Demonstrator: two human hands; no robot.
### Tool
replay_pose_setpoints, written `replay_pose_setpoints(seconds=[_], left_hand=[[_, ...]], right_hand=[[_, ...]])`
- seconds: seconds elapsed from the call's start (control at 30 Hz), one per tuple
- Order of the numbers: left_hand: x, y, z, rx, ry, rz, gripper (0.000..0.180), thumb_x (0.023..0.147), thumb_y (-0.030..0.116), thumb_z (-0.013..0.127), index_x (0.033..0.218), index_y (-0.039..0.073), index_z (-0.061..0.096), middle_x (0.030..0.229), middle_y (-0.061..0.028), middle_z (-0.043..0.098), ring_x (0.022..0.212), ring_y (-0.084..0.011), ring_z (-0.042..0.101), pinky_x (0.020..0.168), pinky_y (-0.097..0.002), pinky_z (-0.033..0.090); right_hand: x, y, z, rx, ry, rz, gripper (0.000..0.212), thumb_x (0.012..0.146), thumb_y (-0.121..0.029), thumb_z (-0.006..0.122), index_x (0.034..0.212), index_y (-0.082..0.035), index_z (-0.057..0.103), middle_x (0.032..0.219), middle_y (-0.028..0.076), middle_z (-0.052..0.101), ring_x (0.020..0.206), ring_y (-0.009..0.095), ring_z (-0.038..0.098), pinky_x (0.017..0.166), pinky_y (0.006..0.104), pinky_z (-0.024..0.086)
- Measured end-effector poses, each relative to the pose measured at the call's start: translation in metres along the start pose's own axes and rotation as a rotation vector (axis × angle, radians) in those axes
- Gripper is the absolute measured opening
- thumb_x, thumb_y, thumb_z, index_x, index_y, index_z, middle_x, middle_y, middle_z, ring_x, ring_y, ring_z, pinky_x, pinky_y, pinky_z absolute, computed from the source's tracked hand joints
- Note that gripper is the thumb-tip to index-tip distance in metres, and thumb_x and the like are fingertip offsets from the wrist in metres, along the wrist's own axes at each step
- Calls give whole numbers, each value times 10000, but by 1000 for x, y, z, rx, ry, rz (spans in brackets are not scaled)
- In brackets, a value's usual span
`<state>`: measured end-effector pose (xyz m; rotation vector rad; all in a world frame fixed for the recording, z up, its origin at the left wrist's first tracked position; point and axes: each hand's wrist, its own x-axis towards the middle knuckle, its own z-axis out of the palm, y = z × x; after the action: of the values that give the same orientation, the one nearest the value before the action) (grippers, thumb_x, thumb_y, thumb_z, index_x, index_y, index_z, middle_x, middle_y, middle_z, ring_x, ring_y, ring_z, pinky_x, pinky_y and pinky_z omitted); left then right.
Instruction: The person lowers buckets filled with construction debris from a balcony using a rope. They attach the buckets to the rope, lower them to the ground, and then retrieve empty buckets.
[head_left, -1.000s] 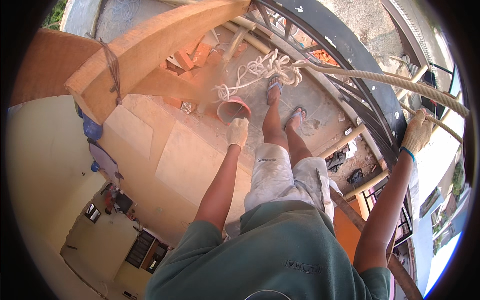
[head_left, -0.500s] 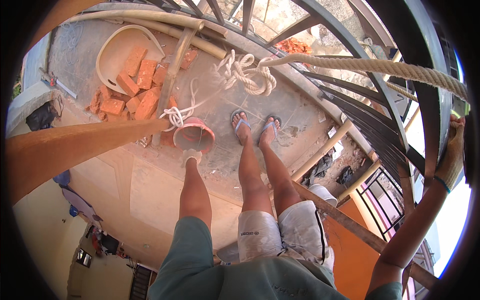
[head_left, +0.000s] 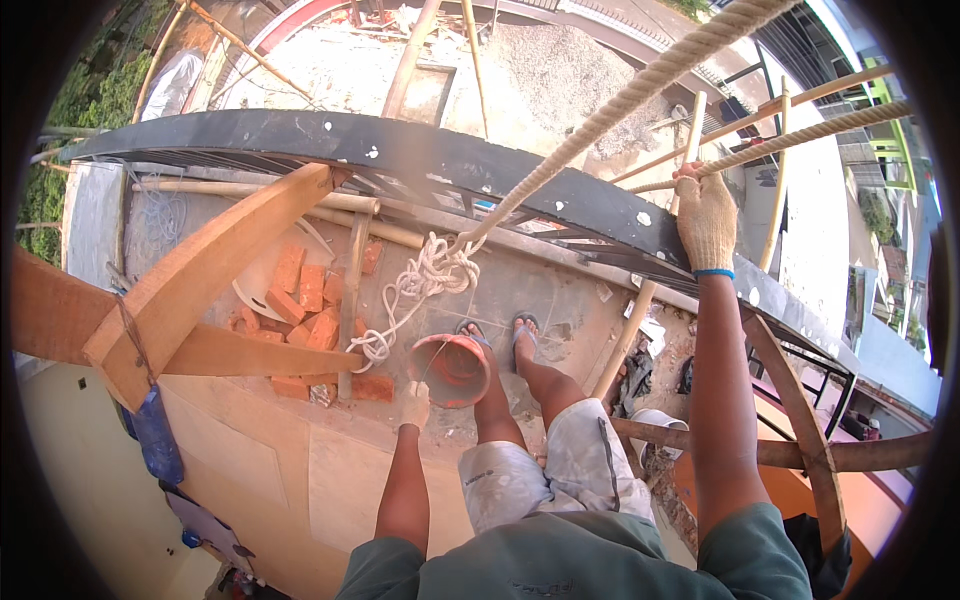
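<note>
My left hand (head_left: 414, 406), in a pale knitted glove, is closed on the thin wire handle of a red bucket (head_left: 450, 372). The bucket hangs tilted beside my legs, its dusty inside facing up. My right hand (head_left: 706, 225), gloved with a blue cuff edge, reaches over the dark railing (head_left: 300, 137) and is closed around a thick beige rope (head_left: 820, 136). Another length of thick rope (head_left: 610, 105) slants down over the railing to a knotted bundle of rope (head_left: 440, 268) above the floor. Thinner loops trail from it towards the bucket.
Broken orange bricks (head_left: 315, 290) lie at the left by a bamboo pole (head_left: 353, 300). A wooden frame (head_left: 215, 280) crosses the left side. A white bucket (head_left: 660, 425) stands at the right. Past the railing lie a gravel pile (head_left: 550, 70) and bamboo poles far below.
My view has swung up over the railing. My right hand has moved from the railing to the rope. The bucket, in my left hand, now hangs closer to my legs.
</note>
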<state>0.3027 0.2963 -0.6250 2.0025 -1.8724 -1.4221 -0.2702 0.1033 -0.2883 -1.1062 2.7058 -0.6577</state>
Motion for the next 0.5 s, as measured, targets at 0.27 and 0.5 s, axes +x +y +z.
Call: replay_pose_setpoints(seconds=[0.27,0.5], left_hand=[[95,-77,60,226,-166,-207,321,943,272,509,948,16,703,998,-233,697,977,-420,651,847,-515,488],[117,4,60,-8,365,-678,423,937,275,570,1177,-47,701,1148,-268,710,1063,-363,685,884,-487,518]], right_hand=[[25,-2,-14,800,-110,271,373,1034,-351,622,1215,-27,663,1128,90,741,1091,191,646,962,376,499],[16,19,-3,674,68,83,345,1076,-359,556,1155,-27,608,971,115,692,926,201,656,832,392,515]])
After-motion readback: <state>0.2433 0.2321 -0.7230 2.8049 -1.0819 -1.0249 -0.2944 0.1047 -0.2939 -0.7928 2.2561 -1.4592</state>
